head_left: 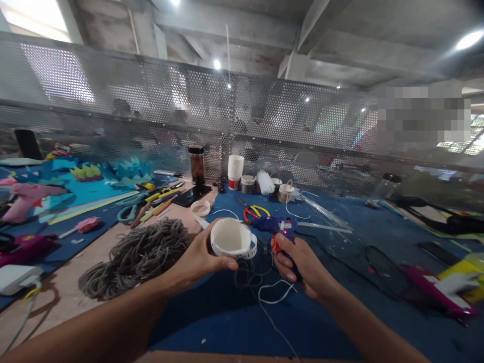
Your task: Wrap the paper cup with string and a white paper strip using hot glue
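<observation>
My left hand (pixel 206 257) is closed around a white paper cup (pixel 227 239), its open mouth tilted towards me. A printed white ribbon (pixel 249 249) curls against the cup's right side, and a pale strip (pixel 200 207) loops behind it. In my right hand (pixel 300 262) is a blue hot glue gun (pixel 283 227) with a small red light showing. Its nozzle points left at the cup's rim; whether it touches cannot be seen clearly. A clear glue stick (pixel 323 227) juts from its back. Thin cord (pixel 278 295) lies loosely on the blue mat below both hands.
A heap of grey cord (pixel 139 259) lies left, near pliers and cutters (pixel 130 212). Stacked paper cups (pixel 236 171), a dark jar (pixel 196 165) and a phone (pixel 192 195) stand or lie behind. Yellow-handled pliers (pixel 260 210) sit beyond the cup; a magenta glue gun (pixel 438 292) is at right.
</observation>
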Available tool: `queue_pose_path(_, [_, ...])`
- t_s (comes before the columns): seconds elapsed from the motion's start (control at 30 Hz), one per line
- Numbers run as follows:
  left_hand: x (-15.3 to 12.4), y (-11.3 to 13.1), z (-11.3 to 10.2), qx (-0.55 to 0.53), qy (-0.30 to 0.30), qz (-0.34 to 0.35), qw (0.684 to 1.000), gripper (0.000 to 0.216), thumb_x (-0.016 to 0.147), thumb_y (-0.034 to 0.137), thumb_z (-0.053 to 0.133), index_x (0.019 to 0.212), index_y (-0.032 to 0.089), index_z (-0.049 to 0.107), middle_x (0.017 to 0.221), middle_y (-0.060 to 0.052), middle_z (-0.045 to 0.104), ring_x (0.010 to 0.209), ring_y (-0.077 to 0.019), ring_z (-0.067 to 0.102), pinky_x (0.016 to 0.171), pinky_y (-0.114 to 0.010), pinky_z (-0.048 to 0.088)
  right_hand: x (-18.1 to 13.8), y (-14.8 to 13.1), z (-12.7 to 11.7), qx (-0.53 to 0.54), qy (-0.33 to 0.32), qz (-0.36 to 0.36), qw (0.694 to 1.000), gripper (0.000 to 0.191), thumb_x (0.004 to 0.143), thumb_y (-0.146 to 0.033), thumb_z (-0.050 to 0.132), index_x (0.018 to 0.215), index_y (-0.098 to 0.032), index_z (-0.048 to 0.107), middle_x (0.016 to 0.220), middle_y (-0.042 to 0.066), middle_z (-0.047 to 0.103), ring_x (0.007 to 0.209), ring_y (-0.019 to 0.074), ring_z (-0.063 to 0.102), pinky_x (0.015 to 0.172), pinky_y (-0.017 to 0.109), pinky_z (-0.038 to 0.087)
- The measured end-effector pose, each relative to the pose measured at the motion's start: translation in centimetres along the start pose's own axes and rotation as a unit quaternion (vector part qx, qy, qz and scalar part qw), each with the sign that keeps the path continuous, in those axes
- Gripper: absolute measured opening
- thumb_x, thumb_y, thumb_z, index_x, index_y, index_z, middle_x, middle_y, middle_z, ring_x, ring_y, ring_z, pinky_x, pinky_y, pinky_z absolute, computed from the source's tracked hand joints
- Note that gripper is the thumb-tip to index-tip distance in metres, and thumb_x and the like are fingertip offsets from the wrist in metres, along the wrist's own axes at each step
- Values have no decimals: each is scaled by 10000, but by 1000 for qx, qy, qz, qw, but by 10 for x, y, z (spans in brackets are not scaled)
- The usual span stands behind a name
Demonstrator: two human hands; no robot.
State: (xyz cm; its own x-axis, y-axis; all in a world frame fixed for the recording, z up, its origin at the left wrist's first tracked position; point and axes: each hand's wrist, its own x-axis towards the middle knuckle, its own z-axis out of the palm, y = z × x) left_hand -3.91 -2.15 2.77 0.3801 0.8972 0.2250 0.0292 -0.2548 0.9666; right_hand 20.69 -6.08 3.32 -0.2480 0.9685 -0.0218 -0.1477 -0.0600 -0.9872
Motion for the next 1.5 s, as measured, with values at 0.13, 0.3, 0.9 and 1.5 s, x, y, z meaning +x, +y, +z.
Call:
queue_pose_path(0.13, [0, 0, 0, 22, 1, 4, 1000, 786, 546, 440, 912, 1218, 178, 598, 1126, -101, 723, 1021, -280, 667, 888, -373, 549, -2, -3, -1, -69, 18, -25, 997, 400, 969, -543, 528, 802, -180, 527, 533, -100, 377, 372, 42, 363, 420, 204, 257])
queue_pose_path(0.3, [1, 2, 1, 46, 6, 16, 999, 772, 570, 422, 900, 1236, 173, 600, 1134, -109, 719, 1029, -281, 664, 893, -375, 547, -4, -6, -4, -207, 44, -58, 976, 497, 966, -559, 513, 622, -205, 456, 433, -68, 445, 386, 82, 443, 470, 231, 355])
queue_pose_path(0.9, [0, 4, 2, 46, 13, 32, 998, 699, 611, 318, 890, 1225, 170, 590, 1160, -99, 699, 1080, -269, 650, 938, -371, 521, -9, -10, -3, -338, 77, -53, 936, 538, 963, -624, 453, 610, -223, 518, 410, -31, 508, 418, 120, 524, 502, 266, 440])
queue_pose_path(1.5, [4, 3, 1, 29, 48, 18, 998, 706, 582, 339, 907, 1199, 175, 606, 1104, -72, 725, 1027, -253, 662, 904, -323, 527, -7, -11, -5, -190, 60, -74, 977, 491, 967, -557, 513, 638, -194, 483, 452, -70, 427, 388, 69, 434, 461, 223, 346])
